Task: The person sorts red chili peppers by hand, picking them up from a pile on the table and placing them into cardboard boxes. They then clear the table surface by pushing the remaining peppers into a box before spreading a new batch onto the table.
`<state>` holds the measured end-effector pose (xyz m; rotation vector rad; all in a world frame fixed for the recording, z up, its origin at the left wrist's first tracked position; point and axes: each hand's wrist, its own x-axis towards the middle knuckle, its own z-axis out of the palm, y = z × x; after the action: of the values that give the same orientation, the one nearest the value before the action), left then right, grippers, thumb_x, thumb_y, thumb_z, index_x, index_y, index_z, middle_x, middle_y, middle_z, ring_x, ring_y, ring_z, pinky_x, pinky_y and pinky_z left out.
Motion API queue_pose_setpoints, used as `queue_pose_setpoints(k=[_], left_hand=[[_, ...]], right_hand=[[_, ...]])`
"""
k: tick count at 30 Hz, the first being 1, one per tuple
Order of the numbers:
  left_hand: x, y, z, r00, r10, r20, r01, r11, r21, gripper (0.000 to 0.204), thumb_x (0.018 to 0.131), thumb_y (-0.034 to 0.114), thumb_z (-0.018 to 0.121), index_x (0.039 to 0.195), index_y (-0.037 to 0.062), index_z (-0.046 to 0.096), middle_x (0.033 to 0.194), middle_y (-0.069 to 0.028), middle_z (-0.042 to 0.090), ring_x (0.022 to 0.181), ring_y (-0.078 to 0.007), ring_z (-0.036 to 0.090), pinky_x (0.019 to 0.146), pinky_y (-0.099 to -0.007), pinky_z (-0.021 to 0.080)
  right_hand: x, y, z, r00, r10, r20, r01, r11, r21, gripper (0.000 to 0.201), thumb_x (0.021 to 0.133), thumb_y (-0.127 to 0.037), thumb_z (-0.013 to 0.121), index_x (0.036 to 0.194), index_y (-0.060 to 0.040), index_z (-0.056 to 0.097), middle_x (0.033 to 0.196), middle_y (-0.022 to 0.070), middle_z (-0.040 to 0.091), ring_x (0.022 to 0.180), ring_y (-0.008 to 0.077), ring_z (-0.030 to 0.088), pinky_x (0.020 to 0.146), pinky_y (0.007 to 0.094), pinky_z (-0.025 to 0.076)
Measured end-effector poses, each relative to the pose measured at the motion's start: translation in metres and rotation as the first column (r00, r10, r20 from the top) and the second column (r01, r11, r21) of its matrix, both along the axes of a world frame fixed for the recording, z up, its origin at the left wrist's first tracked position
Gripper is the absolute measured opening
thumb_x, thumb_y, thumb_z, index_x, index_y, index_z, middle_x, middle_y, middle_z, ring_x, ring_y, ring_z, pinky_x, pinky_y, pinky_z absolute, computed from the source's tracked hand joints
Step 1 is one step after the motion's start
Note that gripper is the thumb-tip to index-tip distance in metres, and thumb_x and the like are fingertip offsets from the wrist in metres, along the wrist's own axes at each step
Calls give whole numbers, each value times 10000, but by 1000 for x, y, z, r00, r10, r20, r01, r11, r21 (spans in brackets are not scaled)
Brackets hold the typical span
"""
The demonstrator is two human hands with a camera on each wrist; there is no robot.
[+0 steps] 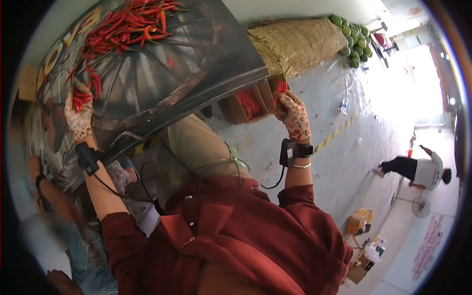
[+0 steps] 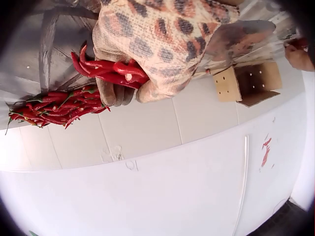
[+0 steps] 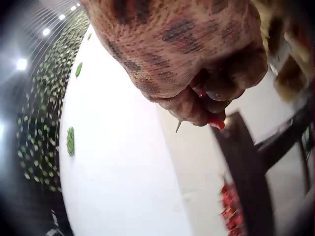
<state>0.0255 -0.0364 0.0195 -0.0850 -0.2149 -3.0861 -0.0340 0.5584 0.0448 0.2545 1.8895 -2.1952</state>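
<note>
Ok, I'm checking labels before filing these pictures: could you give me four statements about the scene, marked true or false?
1. The left hand holds red chilies. True.
2. The right hand is bare. False: it wears a spotted glove.
3. The cardboard box near the table contains red peppers. True.
4. The chili pile on the table is mostly green. False: it is mostly red.

Red against leopard print

Chillies [image 1: 128,27] red, stems [image 1: 284,73] green. Left glove [image 1: 78,120] cream with black and orange-brown leopard spots, fingertips [image 2: 109,93] greyish brown; right glove [image 1: 297,118] same print. Shirt [image 1: 231,231] maroon, trousers [image 1: 196,147] khaki, wrist strap [image 1: 303,150] black. Table [image 1: 223,59] dark grey-brown, printed with a spoked wheel, lettering [image 1: 49,63] yellow. Floor [image 1: 324,98] grey, tape [image 1: 336,132] striped yellow and black. Matting [image 1: 297,42] straw-tan, round fruit [image 1: 356,42] green.
</note>
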Motion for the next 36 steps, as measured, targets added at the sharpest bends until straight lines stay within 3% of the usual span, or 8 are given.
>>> queue_pose_setpoints(k=[9, 11, 14, 16, 17, 18, 27, 36], left_hand=[[0, -14, 2, 923, -342, -174, 302, 927, -222, 347, 965, 82, 450, 1285, -51, 464, 1211, -176, 545, 1006, -246, 580, 867, -301, 490], [3, -26, -15, 942, 335, 29, -301, 879, -369, 364, 954, 67, 469, 1298, -48, 449, 1195, -180, 548, 992, -263, 583, 873, -309, 484], [2, 5, -1, 929, 370, 29, -331, 860, -388, 264, 913, 35, 538, 1151, -80, 533, 1039, -163, 618, 933, -265, 606, 867, -359, 494], [4, 6, -13, 798, 602, -5, -477, 627, -615, 227, 910, 56, 563, 1119, -32, 570, 1030, -129, 630, 948, -200, 597, 848, -361, 523], [4, 30, 4, 718, 695, 32, -474, 522, -709, 212, 896, 48, 578, 1094, -27, 582, 1036, -125, 639, 952, -211, 611, 829, -363, 532], [1, 33, 12, 833, 529, 164, -472, 833, -289, 219, 873, 26, 595, 1087, -22, 586, 1059, -126, 644, 966, -232, 622, 846, -366, 529], [-4, 48, 27, 861, 479, 171, -476, 877, -62, 237, 901, 13, 544, 1127, -61, 546, 1077, -143, 611, 963, -253, 602, 838, -368, 537], [-1, 44, 19, 846, 516, 134, -522, 853, 9, 223, 922, 36, 514, 1114, -72, 549, 1033, -140, 615, 937, -231, 606, 788, -340, 545]], right_hand=[[-34, 108, -99, 984, -175, -23, 162, 843, 513, 271, 853, -238, 628, 941, 14, 673, 643, 73, 616, 509, 157, 557, 480, 282, 434], [-67, 136, -128, 978, -100, -185, 210, 526, 824, 335, 844, -313, 613, 955, -3, 675, 726, 164, 659, 677, 300, 637, 637, 374, 499], [-66, 156, -135, 934, 216, -286, 238, 221, 946, 421, 846, -290, 610, 1138, 13, 613, 970, 199, 657, 885, 227, 622, 727, 333, 495], [-83, 182, -173, 831, 472, -293, 168, 289, 942, 387, 848, -333, 565, 1031, 3, 625, 923, 190, 644, 841, 237, 605, 706, 355, 485], [-74, 127, -113, 997, -26, 71, -41, 597, 801, 335, 848, -299, 541, 980, -1, 619, 774, 118, 614, 647, 178, 570, 564, 325, 462], [-75, 109, -105, 996, -75, 51, 3, 587, 810, 315, 847, -277, 523, 982, -12, 626, 695, 57, 577, 546, 121, 512, 473, 283, 411], [-108, 50, -67, 951, -77, -299, 198, 895, 400, 241, 922, -201, 570, 1083, -42, 653, 699, -3, 564, 537, 60, 495, 470, 215, 408], [-78, -136, 91, 742, 474, -475, -109, 783, 612, 175, 884, -159, 606, 1015, -68, 678, 874, 36, 651, 715, 100, 575, 618, 243, 473]])
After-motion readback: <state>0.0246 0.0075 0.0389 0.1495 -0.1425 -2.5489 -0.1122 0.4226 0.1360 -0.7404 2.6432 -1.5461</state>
